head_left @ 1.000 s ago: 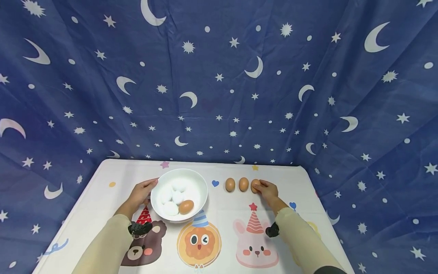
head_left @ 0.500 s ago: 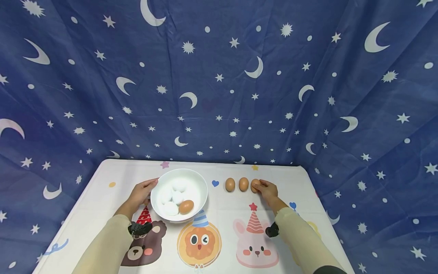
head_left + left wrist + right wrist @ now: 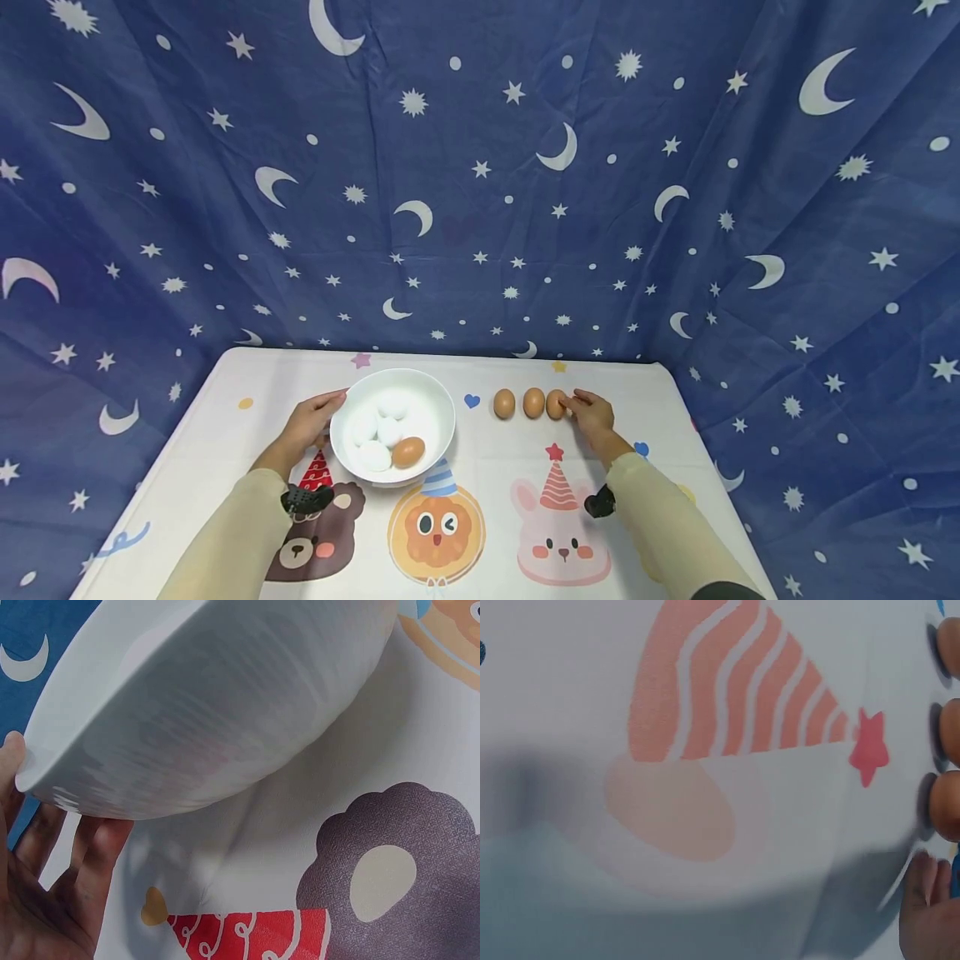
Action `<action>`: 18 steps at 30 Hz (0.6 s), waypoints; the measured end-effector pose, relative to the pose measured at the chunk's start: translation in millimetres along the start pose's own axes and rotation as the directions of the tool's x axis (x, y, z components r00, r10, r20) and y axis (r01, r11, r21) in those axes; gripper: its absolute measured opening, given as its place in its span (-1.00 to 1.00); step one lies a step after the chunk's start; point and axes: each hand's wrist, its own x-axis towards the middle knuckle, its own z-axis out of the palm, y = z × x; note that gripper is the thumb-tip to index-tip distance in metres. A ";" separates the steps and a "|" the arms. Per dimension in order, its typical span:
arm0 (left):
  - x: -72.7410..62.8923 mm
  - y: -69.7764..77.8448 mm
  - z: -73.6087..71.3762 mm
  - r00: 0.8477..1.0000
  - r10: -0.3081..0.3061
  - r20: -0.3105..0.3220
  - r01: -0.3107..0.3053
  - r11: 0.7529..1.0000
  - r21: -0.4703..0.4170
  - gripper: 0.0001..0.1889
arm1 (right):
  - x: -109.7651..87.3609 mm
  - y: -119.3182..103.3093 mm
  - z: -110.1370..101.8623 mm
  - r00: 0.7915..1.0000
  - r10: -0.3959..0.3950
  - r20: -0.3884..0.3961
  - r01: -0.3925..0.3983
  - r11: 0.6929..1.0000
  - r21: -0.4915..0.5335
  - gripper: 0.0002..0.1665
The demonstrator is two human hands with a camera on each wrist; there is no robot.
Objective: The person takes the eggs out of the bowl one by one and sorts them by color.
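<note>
In the head view a white bowl point(image 3: 442, 417) stands left of the table's middle, holding several white eggs point(image 3: 390, 432) and one brown egg point(image 3: 408, 452). My left hand point(image 3: 306, 427) grips the bowl's left side; the left wrist view shows the thumb at its rim and fingers under its wall. Right of the bowl, three brown eggs form a row: a left one point(image 3: 504, 404), a middle one point(image 3: 533, 403) and a right one point(image 3: 555, 405). My right hand point(image 3: 592, 417) is beside the right egg, its fingers around nothing; whether a fingertip touches the shell I cannot tell.
A white tablecloth point(image 3: 480, 533) with printed cartoon animals covers the table. Behind it and at the sides hangs a dark blue curtain point(image 3: 480, 208) with moons and stars. Dark wrist straps point(image 3: 306, 500) sit at the sleeve ends.
The right egg has shifted slightly left, closer to the middle egg. My right hand has let go of it and drawn a little to the right. The left hand and bowl stay put.
</note>
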 end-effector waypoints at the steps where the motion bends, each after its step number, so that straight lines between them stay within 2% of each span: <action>1: -0.5 0.3 -0.1 1.000 -0.003 0.001 0.003 1.000 0.002 -0.32 | 0.5 -1.5 -0.6 1.000 -0.019 -0.021 0.019 1.000 -0.014 -0.41; 4: -1.5 1.3 -0.6 1.000 -0.006 0.003 0.006 1.000 0.010 -0.32 | 0.1 -11.1 0.4 0.991 -0.108 -0.078 0.102 0.992 -0.080 -0.46; 6: -1.9 2.6 -1.1 1.000 -0.001 0.005 0.001 1.000 0.014 -0.32 | -3.1 -21.4 4.3 0.981 -0.175 -0.087 0.166 0.981 -0.100 -0.48; 10: -1.1 3.3 -2.4 1.000 0.009 0.000 -0.009 1.000 0.020 -0.34 | -16.2 -44.9 18.4 0.962 -0.274 -0.014 0.273 0.959 -0.073 -0.51; 16: 0.3 0.6 -1.4 1.000 0.000 -0.005 0.000 1.000 0.007 -0.35 | -47.6 -69.5 49.9 0.932 -0.333 0.141 0.342 0.939 -0.041 -0.56; 18: 0.3 -0.5 -0.4 1.000 0.000 -0.004 0.000 1.000 0.004 -0.35 | -58.4 -73.2 60.5 0.914 -0.355 0.196 0.367 0.930 -0.028 -0.57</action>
